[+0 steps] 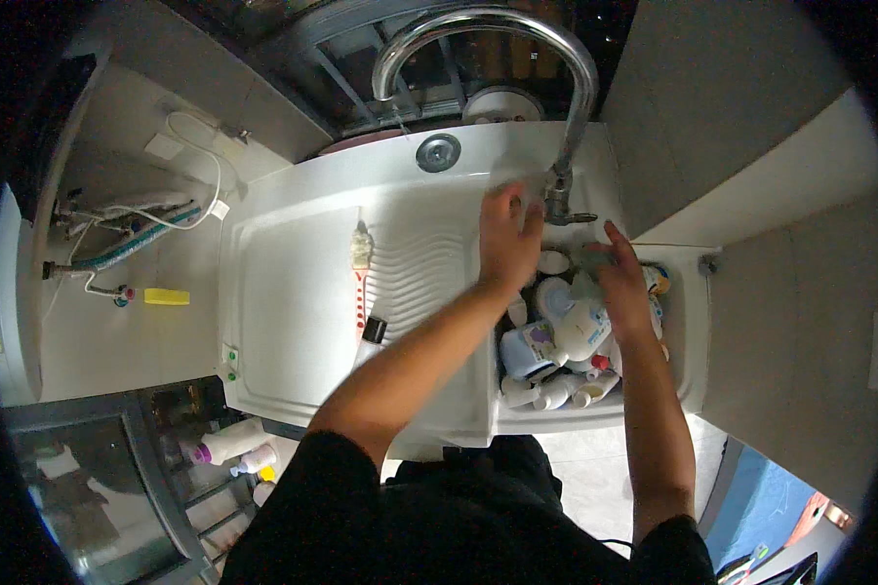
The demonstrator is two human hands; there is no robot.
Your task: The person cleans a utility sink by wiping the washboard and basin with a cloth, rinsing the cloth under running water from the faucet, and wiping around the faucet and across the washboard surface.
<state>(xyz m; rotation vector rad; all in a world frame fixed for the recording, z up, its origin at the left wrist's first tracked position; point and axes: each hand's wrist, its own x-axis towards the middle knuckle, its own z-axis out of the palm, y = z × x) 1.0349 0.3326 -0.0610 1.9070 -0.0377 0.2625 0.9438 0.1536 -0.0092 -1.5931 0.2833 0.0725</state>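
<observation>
My left hand (511, 241) is beside the base of the chrome faucet (558, 186), over the white sink's ribbed board. Its fingers are bent and apart, with nothing visible between them. Over the sink's right basin (691, 344), my right hand (624, 281) is blurred, thumb raised. A greyish translucent thing (591, 272) shows by its fingers; whether they grip it I cannot tell. Plastic bottles fill the basin below: a white bottle with blue writing (582, 329), a pale blue labelled bottle (528, 351), a red-capped one (598, 362) and several more white ones.
A brush with a red-dotted handle (360, 292) lies on the ribbed board near a black-capped bottle (374, 330), partly behind my left forearm. The round drain fitting (438, 153) is at the back rim. A yellow block (167, 296) and hoses (135, 238) are at left.
</observation>
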